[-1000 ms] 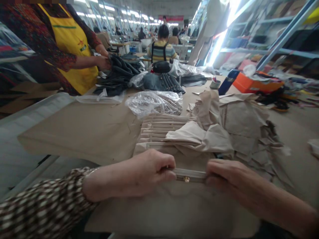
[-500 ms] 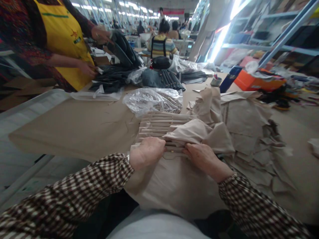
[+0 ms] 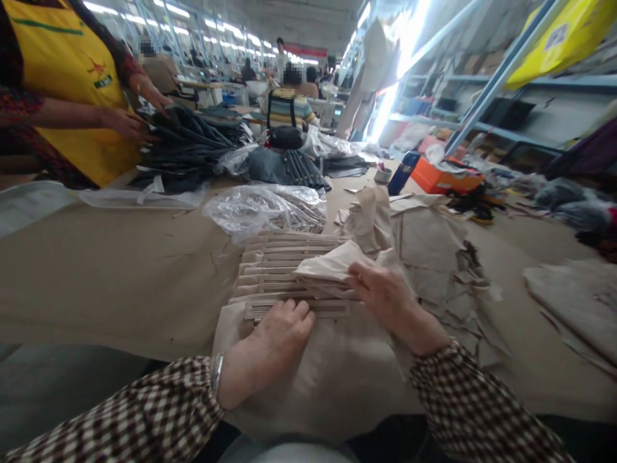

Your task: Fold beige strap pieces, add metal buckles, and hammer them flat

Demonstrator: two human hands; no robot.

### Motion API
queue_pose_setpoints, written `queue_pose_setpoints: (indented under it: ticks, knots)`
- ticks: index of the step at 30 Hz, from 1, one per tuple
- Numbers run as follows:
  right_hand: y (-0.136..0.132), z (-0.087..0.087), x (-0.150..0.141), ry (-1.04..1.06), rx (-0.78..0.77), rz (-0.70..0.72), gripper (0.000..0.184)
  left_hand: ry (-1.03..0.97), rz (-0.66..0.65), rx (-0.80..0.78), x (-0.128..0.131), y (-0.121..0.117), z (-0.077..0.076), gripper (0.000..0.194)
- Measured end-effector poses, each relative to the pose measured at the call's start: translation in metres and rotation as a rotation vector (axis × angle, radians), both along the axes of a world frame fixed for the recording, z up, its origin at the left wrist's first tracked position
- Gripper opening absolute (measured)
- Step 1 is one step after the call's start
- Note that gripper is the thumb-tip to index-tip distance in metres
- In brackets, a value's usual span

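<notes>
Fingers of the left hand [image 3: 265, 352] curl on the near beige panel [image 3: 337, 366], hiding part of its strip [image 3: 332, 310]; whether they grip, I cannot tell. Rightward, the right hand [image 3: 391, 305] pinches folded cloth [image 3: 330, 262] over stacked pieces [image 3: 270, 270].

Beige cloth panels [image 3: 337, 344] lie overlapped; creased.

We're looking out from the wearer's head here, forward and down, hands close below, the long workroom stretching away beyond them!
</notes>
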State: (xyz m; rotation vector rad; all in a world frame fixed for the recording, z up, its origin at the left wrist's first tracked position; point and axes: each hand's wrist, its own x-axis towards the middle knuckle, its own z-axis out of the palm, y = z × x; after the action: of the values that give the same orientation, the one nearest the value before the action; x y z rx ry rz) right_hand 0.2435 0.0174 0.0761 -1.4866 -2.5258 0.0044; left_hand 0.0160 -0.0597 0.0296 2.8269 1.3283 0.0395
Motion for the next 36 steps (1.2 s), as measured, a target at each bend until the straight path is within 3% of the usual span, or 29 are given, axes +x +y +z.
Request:
queue_pose_setpoints:
  ticks: [2,5,8,10,12,16,18,20,23,28,30,32,36]
  knots:
    - [0.022,0.005,0.019,0.021,0.087,-0.105,0.032,-0.006,0.009,-0.007,0.000,0.000,-0.001,0.022]
    - [0.055,-0.008,0.041,-0.032,-0.066,-0.175,0.059,0.016,0.026,-0.010,0.000,0.000,0.002,0.023]
    - [0.070,-0.028,0.050,-0.047,-0.212,-0.120,0.036,0.033,0.027,-0.022,0.001,-0.001,0.008,0.024]
    - [0.069,-0.029,0.057,-0.039,-0.184,-0.097,0.019,0.032,0.023,-0.024,0.001,-0.003,0.011,0.025]
    - [0.063,-0.014,0.068,-0.014,-0.099,-0.110,0.026,0.030,0.025,-0.018,0.001,-0.006,0.014,0.027]
    - [0.044,0.040,0.100,0.078,0.168,-0.137,0.034,0.072,0.033,0.008,0.001,-0.009,0.015,0.033]
    - [0.030,0.064,0.113,0.085,0.372,-0.060,0.031,0.084,0.038,0.013,0.002,-0.008,0.013,0.032]
    - [0.011,0.074,0.121,0.014,0.525,0.055,0.025,0.058,0.050,0.022,0.003,-0.007,0.007,0.032]
    - [-0.027,0.055,0.128,-0.122,0.486,0.155,0.019,0.003,0.058,0.030,0.002,-0.004,-0.003,0.035]
    - [-0.095,-0.027,0.156,-0.183,0.239,0.212,0.025,0.012,0.043,0.021,0.000,-0.003,-0.016,0.036]
    - [-0.110,-0.048,0.171,-0.159,0.095,0.205,0.029,0.022,0.039,0.035,0.000,-0.003,-0.017,0.039]
    - [-0.112,-0.052,0.180,-0.036,0.027,0.102,0.029,0.030,0.045,0.038,0.001,-0.003,-0.015,0.038]
    - [-0.086,-0.031,0.172,0.258,0.015,-0.209,0.022,0.056,0.046,-0.008,0.005,-0.001,-0.007,0.040]
